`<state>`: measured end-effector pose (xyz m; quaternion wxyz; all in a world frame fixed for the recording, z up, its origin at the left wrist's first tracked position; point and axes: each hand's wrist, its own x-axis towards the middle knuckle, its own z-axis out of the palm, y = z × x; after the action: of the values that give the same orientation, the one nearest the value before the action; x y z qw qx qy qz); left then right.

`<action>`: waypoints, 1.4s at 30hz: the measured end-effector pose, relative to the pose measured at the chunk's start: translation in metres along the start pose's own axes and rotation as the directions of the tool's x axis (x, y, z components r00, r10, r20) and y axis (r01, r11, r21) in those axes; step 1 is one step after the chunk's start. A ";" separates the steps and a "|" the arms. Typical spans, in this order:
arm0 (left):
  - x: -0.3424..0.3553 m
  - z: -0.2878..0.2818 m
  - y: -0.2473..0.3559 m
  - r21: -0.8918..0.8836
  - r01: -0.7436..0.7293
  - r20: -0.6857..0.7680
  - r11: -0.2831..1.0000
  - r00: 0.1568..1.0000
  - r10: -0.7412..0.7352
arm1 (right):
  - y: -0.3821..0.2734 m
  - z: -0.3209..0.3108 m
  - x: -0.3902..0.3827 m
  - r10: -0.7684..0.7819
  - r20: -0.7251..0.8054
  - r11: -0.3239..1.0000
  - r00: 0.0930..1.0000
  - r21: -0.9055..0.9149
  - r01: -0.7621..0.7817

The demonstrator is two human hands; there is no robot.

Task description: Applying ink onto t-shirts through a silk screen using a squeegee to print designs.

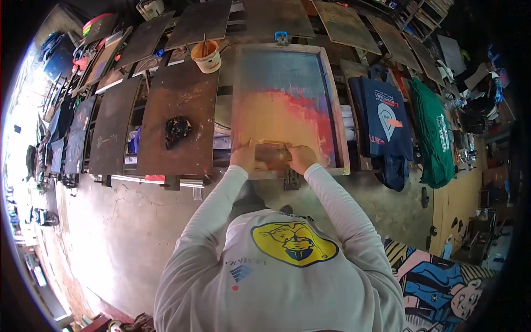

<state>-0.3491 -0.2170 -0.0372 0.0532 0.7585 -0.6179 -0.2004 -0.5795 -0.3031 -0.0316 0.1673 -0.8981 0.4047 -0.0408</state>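
My left hand [243, 155] and my right hand [302, 157] grip the two ends of a dark brown squeegee [272, 151] near the lower edge of a screen-printing frame [328, 88]. The mesh [279, 119] is peach-orange over the lower middle, with red-pink patches along the top and right of that and bluish grey toward the far end. A small blue clamp [281, 36] sits at the frame's far edge.
Brown boards [113, 130] line the long rack. An ink bucket [208, 60] with a stick stands behind a board holding a dark crumpled rag [177, 130]. Navy bags [387, 144] and green cloths [434, 135] lie rightward. A cartoon-printed panel [426, 285] is at lower right.
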 end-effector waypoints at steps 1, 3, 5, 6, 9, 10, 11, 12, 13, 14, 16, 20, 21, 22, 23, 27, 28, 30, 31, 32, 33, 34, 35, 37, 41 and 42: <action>-0.004 -0.001 0.005 0.001 0.006 0.005 1.000 1.000 -0.006 | 0.002 0.001 -0.003 -0.007 0.025 1.000 1.000 0.002 0.007; -0.020 -0.021 0.019 -0.078 0.016 0.030 0.997 0.999 -0.013 | 0.003 -0.001 -0.006 -0.014 0.065 1.000 0.998 0.017 0.013; -0.014 -0.007 0.008 -0.049 0.023 -0.023 0.999 0.999 -0.024 | 0.002 -0.008 -0.005 -0.074 0.072 0.997 0.995 -0.013 0.075; -0.020 0.004 0.004 -0.022 0.015 -0.078 1.000 0.997 -0.016 | 0.003 -0.012 -0.003 -0.104 0.077 0.995 0.992 0.002 0.104; -0.021 -0.011 0.014 -0.056 0.036 -0.051 0.998 0.998 -0.039 | 0.000 -0.027 -0.002 -0.111 0.067 0.994 0.991 0.010 0.111; -0.020 -0.014 0.017 -0.054 0.030 -0.050 0.998 0.998 -0.033 | 0.003 -0.028 0.001 -0.095 0.136 0.994 0.986 -0.037 0.101; -0.015 -0.020 0.017 -0.057 0.026 -0.018 0.998 0.999 -0.027 | 0.002 -0.034 0.010 -0.082 0.196 0.991 0.977 -0.088 0.100; -0.010 -0.027 0.016 -0.060 0.019 0.012 0.998 1.000 -0.018 | -0.002 -0.039 0.016 -0.082 0.182 0.991 0.980 -0.094 0.100; 0.000 -0.026 0.011 -0.055 0.008 -0.002 0.998 1.000 -0.008 | -0.008 -0.043 0.018 -0.029 0.218 0.989 0.976 -0.134 0.059; 0.014 -0.019 0.002 -0.034 -0.023 -0.015 0.999 1.000 0.022 | -0.016 -0.049 0.024 0.020 0.249 0.984 0.968 -0.177 0.025; 0.038 -0.021 -0.011 -0.007 -0.073 -0.017 0.997 0.997 0.073 | -0.017 -0.047 0.041 0.059 0.241 0.979 0.969 -0.206 -0.008; 0.087 -0.046 -0.023 -0.050 -0.336 0.040 0.940 0.940 0.338 | 0.004 -0.046 0.081 0.078 0.206 0.980 0.975 -0.193 -0.037; 0.094 -0.051 -0.023 -0.119 -0.353 0.033 0.928 0.933 0.359 | 0.012 -0.045 0.084 -0.011 0.182 0.985 0.983 -0.169 0.042; 0.101 -0.053 -0.020 -0.130 -0.358 0.059 0.925 0.928 0.368 | 0.019 -0.042 0.083 0.010 0.198 0.987 0.980 -0.159 0.022; 0.117 -0.056 -0.019 0.006 -0.367 0.142 0.930 0.921 0.362 | 0.023 -0.047 0.091 0.008 0.190 0.994 0.982 -0.108 0.013; 0.133 -0.043 -0.031 0.143 -0.468 0.135 0.872 0.882 0.451 | 0.012 -0.041 0.096 0.131 0.183 0.988 0.974 -0.107 -0.113; 0.137 -0.040 -0.034 0.140 -0.471 0.140 0.871 0.880 0.453 | 0.012 -0.037 0.100 0.135 0.186 0.988 0.973 -0.105 -0.117; 0.138 -0.048 -0.029 0.113 -0.451 0.189 0.885 0.884 0.427 | 0.014 -0.027 0.101 0.149 0.108 0.980 0.983 -0.150 -0.132; 0.138 -0.045 -0.029 0.113 -0.462 0.197 0.880 0.878 0.436 | 0.015 -0.023 0.100 0.161 0.107 0.979 0.981 -0.146 -0.145; 0.139 -0.043 -0.031 0.145 -0.471 0.205 0.870 0.875 0.439 | 0.013 -0.022 0.100 0.154 0.096 0.977 0.983 -0.162 -0.137; 0.142 -0.041 -0.034 0.177 -0.479 0.211 0.860 0.871 0.443 | 0.011 -0.021 0.102 0.146 0.085 0.976 0.986 -0.178 -0.129; 0.147 -0.041 -0.038 0.178 -0.483 0.213 0.858 0.870 0.445 | 0.010 -0.019 0.105 0.149 0.083 0.975 0.985 -0.177 -0.133; 0.149 -0.043 -0.037 0.155 -0.480 0.239 0.863 0.866 0.439 | 0.008 -0.022 0.106 0.169 0.108 0.975 0.980 -0.163 -0.150; 0.150 -0.044 -0.034 0.125 -0.475 0.265 0.871 0.862 0.432 | 0.010 -0.024 0.107 0.188 0.140 0.974 0.972 -0.153 -0.166; 0.153 -0.050 -0.024 0.152 -0.452 0.293 0.879 0.870 0.397 | 0.031 -0.032 0.113 -0.010 0.046 1.000 0.999 -0.015 0.010; 0.154 -0.051 -0.024 0.143 -0.443 0.277 0.885 0.877 0.394 | 0.033 -0.036 0.114 -0.117 -0.061 0.992 0.991 0.035 0.119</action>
<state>-0.2847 -0.3678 -0.0352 -0.0569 0.5777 -0.7866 -0.2103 -0.5342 -0.4177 -0.0158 0.1699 -0.9155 0.3548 -0.0847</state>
